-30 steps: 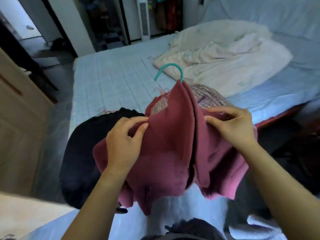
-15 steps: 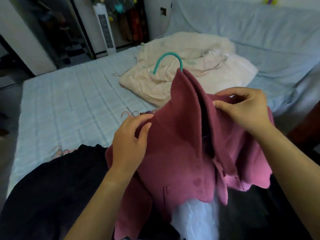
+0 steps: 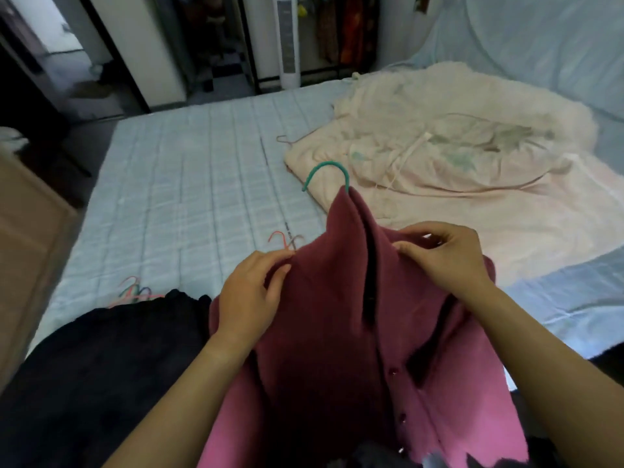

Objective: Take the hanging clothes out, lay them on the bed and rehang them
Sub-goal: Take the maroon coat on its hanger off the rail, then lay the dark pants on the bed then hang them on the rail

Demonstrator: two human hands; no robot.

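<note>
Lift-off: left hand (image 3: 251, 292) and right hand (image 3: 445, 258) still pinch the maroon knit cardigan (image 3: 324, 332), teal wire hanger (image 3: 326, 172) inside, above the pale quilted bed (image 3: 185, 184); rehanging likely next.

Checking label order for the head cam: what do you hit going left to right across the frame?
Wooden cabinet → loose coloured hangers → left hand gripping the maroon cardigan → teal hanger hook → right hand, also pinching the cardigan.
</note>
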